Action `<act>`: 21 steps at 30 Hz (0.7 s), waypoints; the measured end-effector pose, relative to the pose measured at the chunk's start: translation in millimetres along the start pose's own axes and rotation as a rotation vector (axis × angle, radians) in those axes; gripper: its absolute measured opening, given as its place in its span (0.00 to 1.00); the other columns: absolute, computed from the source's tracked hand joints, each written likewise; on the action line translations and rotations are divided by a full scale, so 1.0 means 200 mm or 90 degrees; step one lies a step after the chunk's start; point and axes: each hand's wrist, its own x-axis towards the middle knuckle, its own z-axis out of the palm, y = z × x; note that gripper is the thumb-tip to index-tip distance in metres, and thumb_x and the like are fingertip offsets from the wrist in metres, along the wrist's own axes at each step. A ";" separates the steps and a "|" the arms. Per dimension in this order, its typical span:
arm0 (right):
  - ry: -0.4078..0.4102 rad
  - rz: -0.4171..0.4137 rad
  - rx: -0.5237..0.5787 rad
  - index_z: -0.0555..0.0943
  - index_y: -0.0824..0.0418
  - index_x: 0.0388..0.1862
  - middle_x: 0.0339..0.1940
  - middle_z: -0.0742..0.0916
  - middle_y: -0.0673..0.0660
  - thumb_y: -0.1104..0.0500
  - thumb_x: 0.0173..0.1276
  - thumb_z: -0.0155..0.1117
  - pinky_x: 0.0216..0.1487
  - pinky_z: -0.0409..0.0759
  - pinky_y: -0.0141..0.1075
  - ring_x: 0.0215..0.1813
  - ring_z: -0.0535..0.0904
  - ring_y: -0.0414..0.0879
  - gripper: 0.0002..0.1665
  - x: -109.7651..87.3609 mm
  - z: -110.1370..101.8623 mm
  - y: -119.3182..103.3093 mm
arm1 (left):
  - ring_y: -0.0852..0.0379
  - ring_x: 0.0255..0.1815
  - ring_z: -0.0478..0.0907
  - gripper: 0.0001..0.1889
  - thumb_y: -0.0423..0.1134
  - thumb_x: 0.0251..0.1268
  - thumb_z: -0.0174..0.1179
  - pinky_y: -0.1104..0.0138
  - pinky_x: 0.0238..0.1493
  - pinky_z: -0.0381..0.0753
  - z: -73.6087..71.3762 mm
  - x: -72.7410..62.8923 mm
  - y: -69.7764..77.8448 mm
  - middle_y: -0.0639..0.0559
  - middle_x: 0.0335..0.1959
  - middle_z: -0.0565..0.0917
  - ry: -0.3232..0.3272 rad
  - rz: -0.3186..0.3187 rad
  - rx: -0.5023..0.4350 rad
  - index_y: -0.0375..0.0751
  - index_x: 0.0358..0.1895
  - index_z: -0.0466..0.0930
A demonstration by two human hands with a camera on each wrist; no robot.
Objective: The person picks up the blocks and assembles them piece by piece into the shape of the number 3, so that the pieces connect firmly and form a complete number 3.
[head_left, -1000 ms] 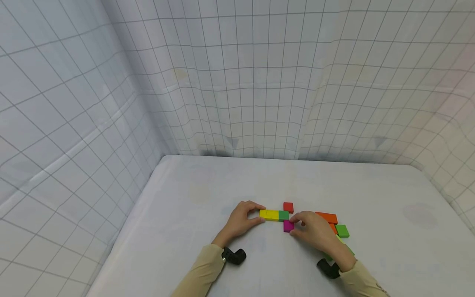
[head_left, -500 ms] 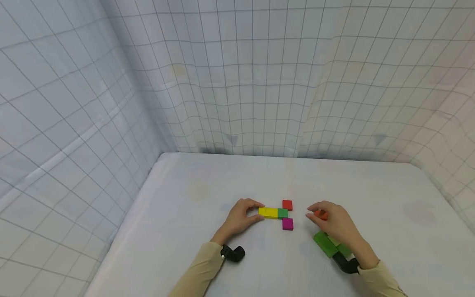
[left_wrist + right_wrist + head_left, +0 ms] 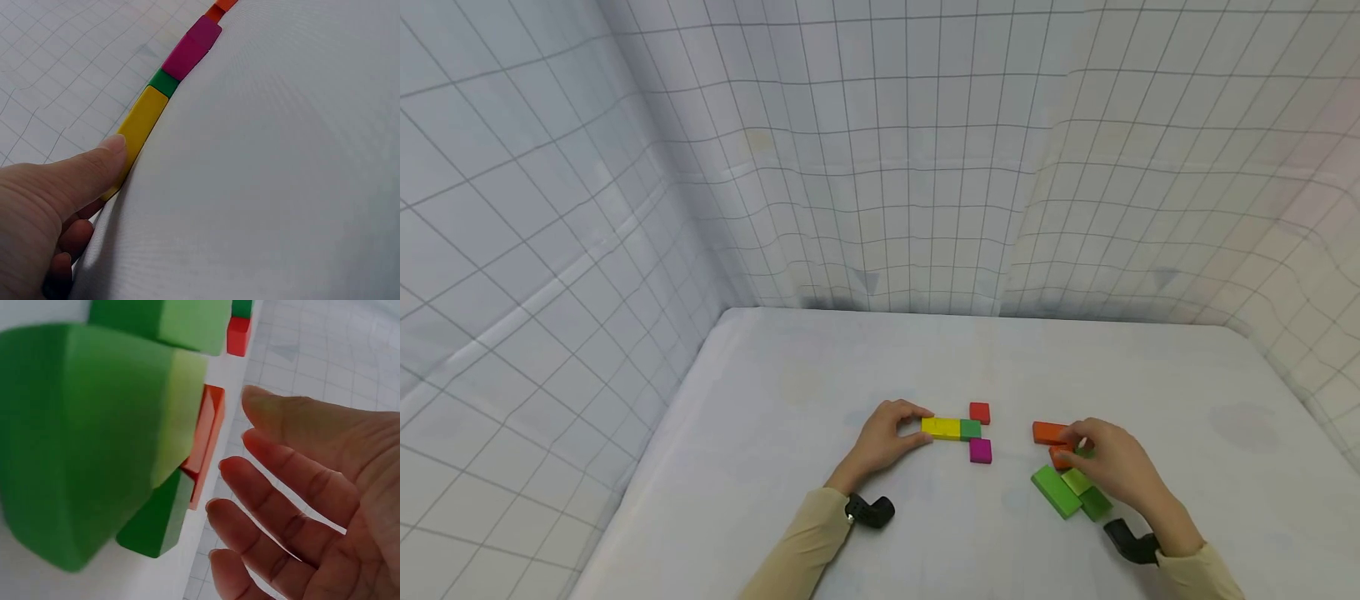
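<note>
My left hand (image 3: 887, 433) pinches the left end of a flat yellow block (image 3: 943, 429), thumb on the near side, index finger on the far side. A dark green block (image 3: 970, 429) lies against the yellow one's right end. Touching or close by its corners are a red square block (image 3: 980, 412) on the far side and a magenta one (image 3: 981, 451) on the near side. My right hand (image 3: 1116, 462), fingers spread and loosely bent, hovers over the pile at right. Its fingertips overlap a long orange block (image 3: 1048, 432) and a small orange-red block (image 3: 1058, 457) in the head view.
Below the right hand lie a long green block (image 3: 1056, 492), a yellow-green block (image 3: 1077, 481) and another green block (image 3: 1097, 504); one more green block is partly hidden by the fingers. The white table (image 3: 820, 358) meets a gridded white curtain (image 3: 917, 167) behind and at the left.
My right hand has left the magenta block and moved right to the pile, passing over the orange blocks. The left hand stays in place on the yellow block.
</note>
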 end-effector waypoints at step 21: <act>-0.005 -0.018 -0.053 0.84 0.57 0.37 0.34 0.83 0.49 0.54 0.53 0.75 0.32 0.72 0.39 0.33 0.72 0.44 0.14 0.02 0.04 0.05 | 0.61 0.37 0.67 0.17 0.47 0.57 0.68 0.67 0.40 0.67 0.01 0.00 -0.01 0.64 0.40 0.80 -0.003 -0.006 0.003 0.53 0.50 0.83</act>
